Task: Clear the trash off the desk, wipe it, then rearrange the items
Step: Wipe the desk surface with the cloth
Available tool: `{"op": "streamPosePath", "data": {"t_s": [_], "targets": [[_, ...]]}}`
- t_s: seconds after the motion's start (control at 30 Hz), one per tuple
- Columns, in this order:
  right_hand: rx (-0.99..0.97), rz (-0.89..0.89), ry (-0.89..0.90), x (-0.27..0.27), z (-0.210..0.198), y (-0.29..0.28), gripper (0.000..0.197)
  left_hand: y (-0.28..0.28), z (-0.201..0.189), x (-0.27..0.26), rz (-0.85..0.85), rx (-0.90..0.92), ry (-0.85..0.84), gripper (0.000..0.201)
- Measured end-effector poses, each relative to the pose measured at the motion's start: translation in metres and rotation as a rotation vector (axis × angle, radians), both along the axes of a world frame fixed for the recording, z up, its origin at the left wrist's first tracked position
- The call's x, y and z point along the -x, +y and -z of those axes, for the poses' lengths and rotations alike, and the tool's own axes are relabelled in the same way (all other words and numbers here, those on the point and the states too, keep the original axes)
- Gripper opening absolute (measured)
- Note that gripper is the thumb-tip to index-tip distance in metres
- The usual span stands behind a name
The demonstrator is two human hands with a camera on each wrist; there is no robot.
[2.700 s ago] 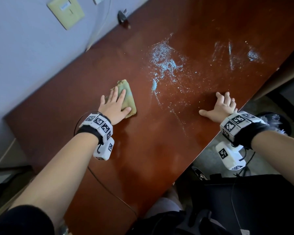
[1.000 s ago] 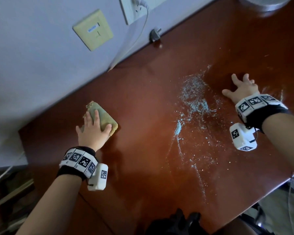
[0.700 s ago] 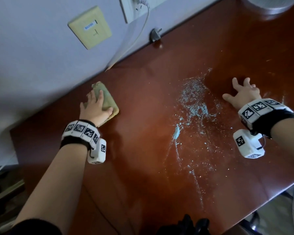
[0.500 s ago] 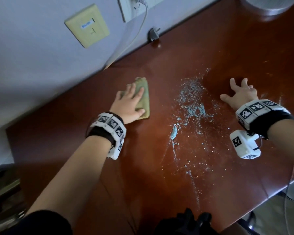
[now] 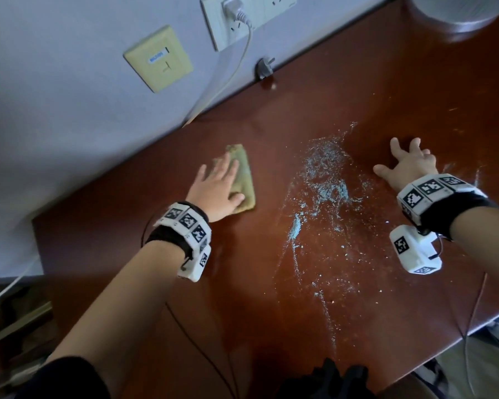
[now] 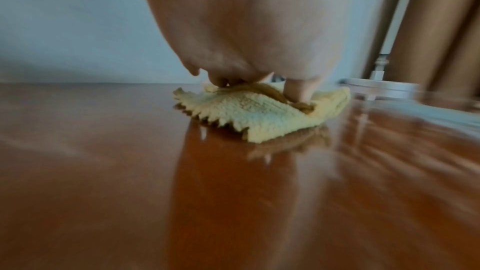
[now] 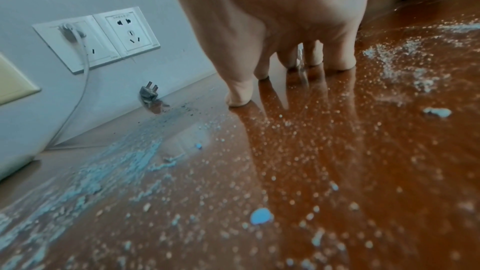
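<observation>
The left hand (image 5: 218,188), flat on the cloth (image 5: 244,180), has seemingly slid left (right hand (image 5: 409,165) stays splayed on the desk (image 5: 271,283)).

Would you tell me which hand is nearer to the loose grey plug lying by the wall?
Right. The right hand rests on the desk just in front of the plug; the left hand presses the cloth farther away.
</observation>
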State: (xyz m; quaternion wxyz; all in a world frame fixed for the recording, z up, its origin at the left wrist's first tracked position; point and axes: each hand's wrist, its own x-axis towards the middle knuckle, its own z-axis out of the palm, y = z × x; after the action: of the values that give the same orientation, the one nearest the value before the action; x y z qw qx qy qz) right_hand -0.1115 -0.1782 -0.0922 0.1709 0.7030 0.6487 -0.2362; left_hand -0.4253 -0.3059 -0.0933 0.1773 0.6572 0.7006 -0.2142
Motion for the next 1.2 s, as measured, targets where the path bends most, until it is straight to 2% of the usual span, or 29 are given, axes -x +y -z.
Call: {"op": "streamPosePath", "data": {"t_s": [0.13,0.3,0.67,0.83,0.93,1.07,1.2], "targets": [[-0.014,0.000,0.024,-0.002,0.000,-0.001,0.070,0.006,0.004,0.048,-0.408,-0.071,0.041,0.075],[-0.001,0.006,0.034,-0.003,0.000,-0.001,0.069,0.032,0.008,0.065,-0.506,-0.089,0.009,0.077],[0.024,-0.037,0.002,-0.007,0.006,0.002,0.069,0.103,0.002,0.017,-0.206,-0.084,-0.073,0.078],[0.051,-0.040,-0.016,-0.004,0.003,0.004,0.069,0.080,0.003,-0.038,0.269,-0.008,-0.133,0.081],[0.049,-0.035,-0.009,-0.005,0.001,0.003,0.069,0.064,0.007,-0.048,0.417,0.027,-0.122,0.079],[0.037,-0.056,-0.019,-0.005,0.001,0.003,0.069,0.070,0.004,-0.033,0.394,0.022,-0.060,0.081],[0.044,-0.047,-0.010,-0.004,0.001,0.002,0.069,0.091,0.001,0.003,0.096,-0.015,-0.030,0.080]]}}
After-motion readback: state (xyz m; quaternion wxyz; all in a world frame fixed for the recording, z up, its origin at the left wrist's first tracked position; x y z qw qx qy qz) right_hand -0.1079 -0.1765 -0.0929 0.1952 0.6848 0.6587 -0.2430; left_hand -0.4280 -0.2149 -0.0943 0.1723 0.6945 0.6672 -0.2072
